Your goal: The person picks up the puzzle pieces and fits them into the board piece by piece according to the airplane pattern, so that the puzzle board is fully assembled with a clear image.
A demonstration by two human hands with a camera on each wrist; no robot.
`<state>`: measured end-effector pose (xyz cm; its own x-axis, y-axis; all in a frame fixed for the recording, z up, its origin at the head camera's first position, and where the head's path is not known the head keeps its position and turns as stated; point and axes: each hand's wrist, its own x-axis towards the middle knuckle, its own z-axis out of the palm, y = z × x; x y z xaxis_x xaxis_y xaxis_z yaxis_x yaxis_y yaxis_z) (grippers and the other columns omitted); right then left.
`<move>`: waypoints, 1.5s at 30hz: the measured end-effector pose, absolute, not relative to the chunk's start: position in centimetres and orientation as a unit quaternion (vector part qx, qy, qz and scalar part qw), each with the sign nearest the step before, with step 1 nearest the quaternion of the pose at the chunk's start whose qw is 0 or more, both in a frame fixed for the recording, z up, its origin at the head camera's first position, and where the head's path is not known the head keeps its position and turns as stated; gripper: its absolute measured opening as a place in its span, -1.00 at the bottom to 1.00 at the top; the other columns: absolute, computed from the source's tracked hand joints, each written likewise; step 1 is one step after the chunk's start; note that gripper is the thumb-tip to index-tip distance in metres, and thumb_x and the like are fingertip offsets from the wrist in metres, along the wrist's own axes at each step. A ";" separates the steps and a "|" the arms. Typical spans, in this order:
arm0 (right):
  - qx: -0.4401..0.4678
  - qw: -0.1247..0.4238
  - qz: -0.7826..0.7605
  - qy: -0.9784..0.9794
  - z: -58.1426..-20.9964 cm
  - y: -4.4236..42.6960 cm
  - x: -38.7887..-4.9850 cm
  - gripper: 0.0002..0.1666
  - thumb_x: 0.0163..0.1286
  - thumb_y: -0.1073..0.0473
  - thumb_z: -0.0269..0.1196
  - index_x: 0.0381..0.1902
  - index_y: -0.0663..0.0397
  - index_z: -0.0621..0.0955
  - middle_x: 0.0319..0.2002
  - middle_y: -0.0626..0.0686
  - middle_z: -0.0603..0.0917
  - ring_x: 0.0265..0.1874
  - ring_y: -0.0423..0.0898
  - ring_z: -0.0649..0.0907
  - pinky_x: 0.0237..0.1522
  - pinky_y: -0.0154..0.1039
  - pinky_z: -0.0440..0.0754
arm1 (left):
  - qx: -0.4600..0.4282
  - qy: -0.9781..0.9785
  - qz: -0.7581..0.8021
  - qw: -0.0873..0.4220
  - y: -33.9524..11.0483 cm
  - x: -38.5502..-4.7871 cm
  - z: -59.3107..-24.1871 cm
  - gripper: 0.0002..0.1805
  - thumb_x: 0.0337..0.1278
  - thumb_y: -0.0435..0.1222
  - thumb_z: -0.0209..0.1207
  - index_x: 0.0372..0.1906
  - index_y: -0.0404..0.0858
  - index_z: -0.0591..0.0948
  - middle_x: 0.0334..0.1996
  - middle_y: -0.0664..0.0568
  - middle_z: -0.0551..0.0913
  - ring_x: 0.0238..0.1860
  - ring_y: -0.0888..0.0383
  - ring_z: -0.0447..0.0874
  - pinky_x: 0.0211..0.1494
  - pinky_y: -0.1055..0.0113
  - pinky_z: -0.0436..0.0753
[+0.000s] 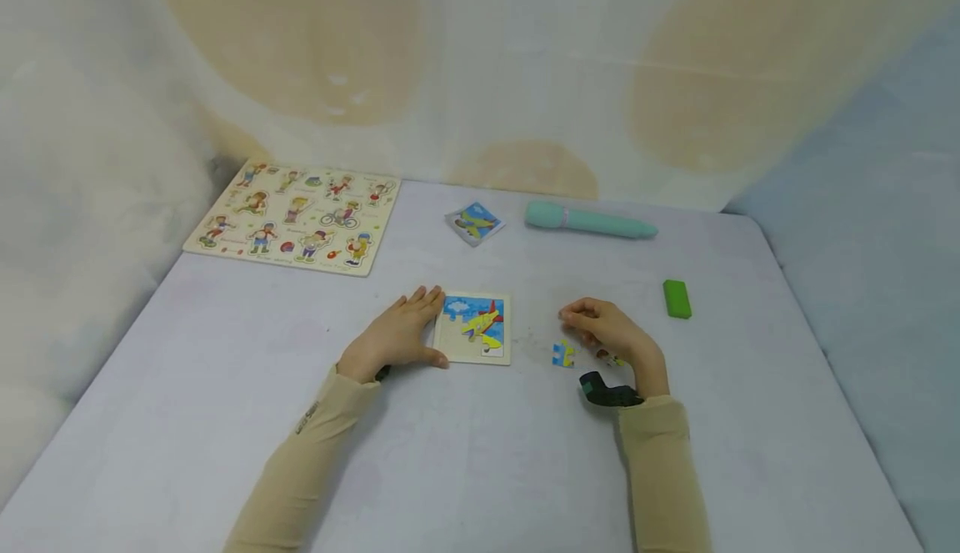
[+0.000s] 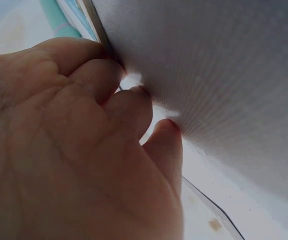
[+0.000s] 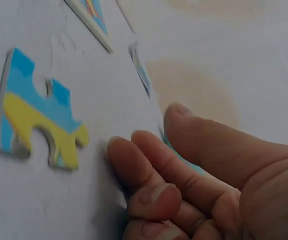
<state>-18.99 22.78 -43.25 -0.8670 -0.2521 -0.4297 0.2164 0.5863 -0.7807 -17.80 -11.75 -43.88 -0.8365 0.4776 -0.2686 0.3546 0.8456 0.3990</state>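
Near, on the tabletop, a blue-and-yellow jigsaw piece lies beside the right hand, its fingers loosely curled and holding nothing (thumb apart). To the left, the left hand, fingers extended, touches the left edge of a partly filled airplane jigsaw tray. Farther right, a green block; far left, a sports-figure puzzle board.

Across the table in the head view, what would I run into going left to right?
Sports picture board → left hand → airplane puzzle tray → loose blue-and-yellow puzzle piece → right hand → green block.
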 end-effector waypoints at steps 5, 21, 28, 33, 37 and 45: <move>-0.061 0.257 -0.476 0.839 -43.5 25.0 -17.8 -0.57 0.37 0.19 0.23 0.15 0.27 0.55 -0.33 0.01 0.52 -0.51 -0.17 0.40 -0.50 -0.36 0.42 | 0.220 0.944 0.166 0.180 -11.7 -17.7 -43.9 0.21 -0.12 0.13 0.40 0.53 -0.30 0.01 0.56 -0.11 -0.06 0.58 -0.12 -0.20 0.59 -0.08 -0.05; -0.147 0.203 -0.347 0.904 -43.1 23.1 -17.2 -0.53 -0.03 0.24 0.52 -0.13 0.09 0.60 -0.21 0.11 0.46 -0.16 0.00 0.40 -0.15 -0.26 0.37 | 0.218 0.941 0.183 0.182 -11.7 -17.7 -43.8 0.20 -0.12 0.09 0.41 0.53 -0.31 0.01 0.56 -0.12 -0.06 0.57 -0.14 -0.21 0.58 -0.12 -0.07; -0.114 0.196 -0.337 0.914 -42.7 22.7 -17.0 -0.60 -0.01 0.28 0.49 -0.24 0.09 0.54 -0.26 0.09 0.45 -0.21 -0.01 0.42 -0.21 -0.25 0.37 | 0.220 0.941 0.184 0.181 -11.7 -17.6 -43.7 0.21 -0.12 0.09 0.41 0.53 -0.32 0.00 0.56 -0.13 -0.06 0.57 -0.14 -0.21 0.58 -0.12 -0.07; -0.095 0.215 -0.303 0.923 -42.2 21.9 -17.7 -0.66 0.00 0.26 0.46 -0.30 0.08 0.53 -0.38 0.01 0.45 -0.34 -0.07 0.44 -0.34 -0.28 0.34 | 0.216 0.942 0.183 0.180 -11.9 -17.5 -43.6 0.21 -0.12 0.09 0.41 0.52 -0.33 0.01 0.55 -0.14 -0.05 0.57 -0.15 -0.20 0.58 -0.12 -0.06; -0.078 0.223 -0.285 0.929 -41.5 21.1 -18.2 -0.67 -0.02 0.28 0.46 -0.34 0.09 0.52 -0.45 -0.02 0.46 -0.42 -0.10 0.44 -0.40 -0.30 0.34 | 0.216 0.941 0.190 0.179 -11.9 -17.5 -43.6 0.20 -0.12 0.08 0.41 0.52 -0.33 0.01 0.55 -0.13 -0.05 0.57 -0.14 -0.20 0.58 -0.11 -0.06; -0.033 0.162 -0.373 0.913 -43.1 20.4 -19.0 -0.66 0.14 0.22 0.43 -0.20 0.14 0.51 -0.35 0.03 0.56 -0.34 -0.09 0.50 -0.31 -0.32 0.42 | 0.218 0.941 0.184 0.180 -11.6 -17.4 -43.8 0.20 -0.10 0.09 0.40 0.53 -0.31 0.00 0.56 -0.12 -0.07 0.58 -0.12 -0.22 0.59 -0.08 -0.08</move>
